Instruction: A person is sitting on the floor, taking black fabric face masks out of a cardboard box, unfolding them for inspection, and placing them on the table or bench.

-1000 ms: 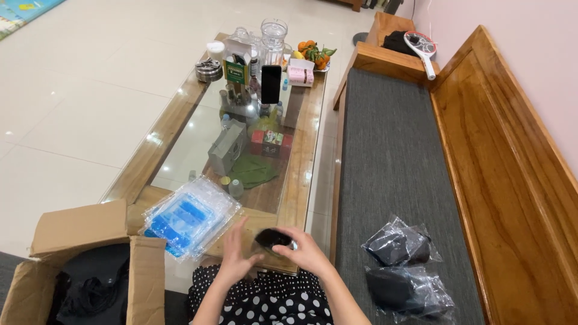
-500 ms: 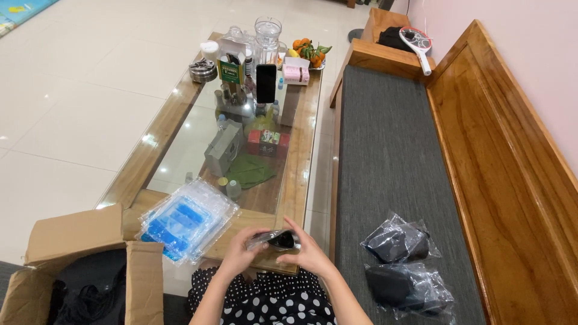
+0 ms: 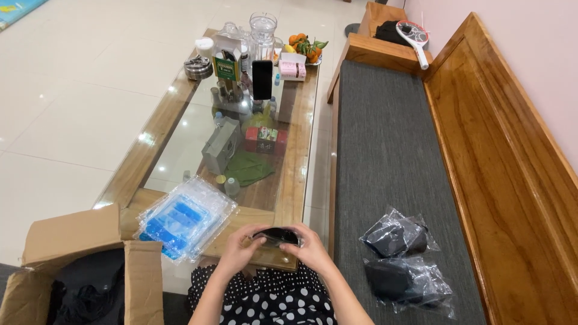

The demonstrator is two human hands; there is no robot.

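Running along the right side, a long wooden bench (image 3: 512,180) with a grey cushion (image 3: 391,168) is seen, and the person is seated at its near end, which is why everything worked on lies within arm's reach. A glass-topped coffee table (image 3: 295,174) is set parallel to the bench; its far end is crowded with a glass jug (image 3: 263,27), a plate of oranges (image 3: 304,47), boxes and an upright dark phone (image 3: 262,79), so only the near edge is left free as a work surface. An open cardboard box (image 3: 72,265) with dark contents is stood on the floor at the left, beside the knees, probably so that items can be lifted out easily. A stack of clear plastic bags with blue printing (image 3: 180,219) is laid on the near table corner, just beside the hands. Two dark items sealed in clear bags (image 3: 400,259) are placed on the cushion to the right, apart from the unpacked stock. A small black item (image 3: 276,236) is held just above the table's near edge, over the lap; it is gripped from the left by the left hand (image 3: 238,253) and from the right by the right hand (image 3: 313,250), fingers curled round its ends, so that it is kept steady between them.
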